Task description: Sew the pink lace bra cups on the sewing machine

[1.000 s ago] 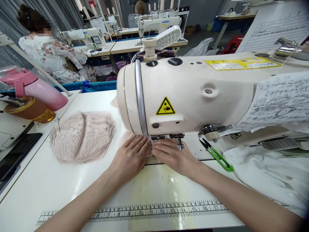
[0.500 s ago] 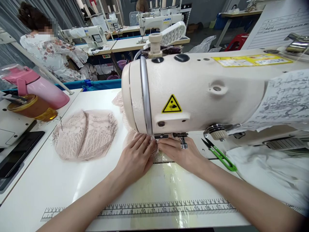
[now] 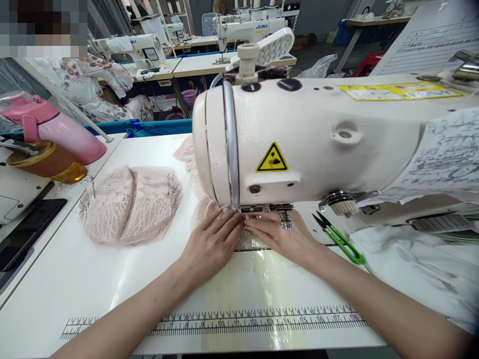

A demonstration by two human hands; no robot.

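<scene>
Under the head of the white sewing machine (image 3: pixel 314 144), pale pink lace fabric (image 3: pixel 205 212) lies on the bed, partly hidden behind the machine. My left hand (image 3: pixel 211 242) rests on the lace, fingers close together and bent down, tips pressing it beside the metal parts (image 3: pixel 256 209) below the head. From the other side, my right hand (image 3: pixel 288 237) has its fingers drawn together at the lace edge, partly covered by those parts. The fingertips of both hands nearly meet. Another lace piece (image 3: pixel 130 209), with a seam down its middle and loose threads, lies flat to the left.
Green thread snips (image 3: pixel 342 239) and white cloth (image 3: pixel 422 264) lie right. A printed ruler (image 3: pixel 254 321) runs along the front edge. A phone (image 3: pixel 30 232), amber cup (image 3: pixel 45 159) and pink bottle (image 3: pixel 67 132) stand left. A person in a floral top (image 3: pixel 90 85) sits beyond.
The view has shifted slightly, so the machine appears a little farther right. Both hands stay at the lace by the needle area, with the left fingers slightly nearer the metal parts.
</scene>
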